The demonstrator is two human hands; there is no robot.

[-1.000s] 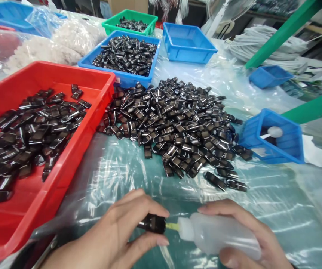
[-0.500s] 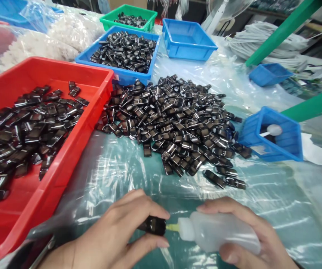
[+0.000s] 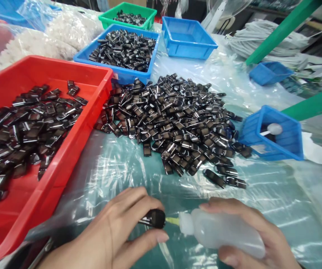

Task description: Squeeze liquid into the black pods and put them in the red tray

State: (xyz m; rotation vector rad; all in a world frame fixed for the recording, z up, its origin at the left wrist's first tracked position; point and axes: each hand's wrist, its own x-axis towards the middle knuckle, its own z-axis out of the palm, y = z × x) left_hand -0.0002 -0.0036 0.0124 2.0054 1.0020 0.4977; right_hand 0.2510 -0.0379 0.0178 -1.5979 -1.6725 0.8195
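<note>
Between thumb and fingers, my left hand (image 3: 121, 228) grips a glossy black plastic casing (image 3: 155, 218). Wrapped around a translucent white squeeze bottle (image 3: 228, 231) is my right hand (image 3: 253, 231). The bottle lies sideways, and its yellow-green nozzle tip (image 3: 172, 220) points left at the end of the casing, close to or touching it. Beyond both hands a large pile of similar black casings (image 3: 177, 119) spreads over the plastic-covered table (image 3: 116, 168).
A red bin (image 3: 73, 160) holding more black casings stands at left. Behind the pile are a filled blue bin (image 3: 116, 71), a green bin (image 3: 127, 7) and another blue bin (image 3: 189, 41). At right, a small blue bin (image 3: 278, 142) contains a white spoon-like item (image 3: 274, 129). Green bars (image 3: 284, 33) slant in.
My left hand and the casing have shifted slightly up, and the casing is tilted a little differently. The bottle has moved slightly right, its base tipped lower.
</note>
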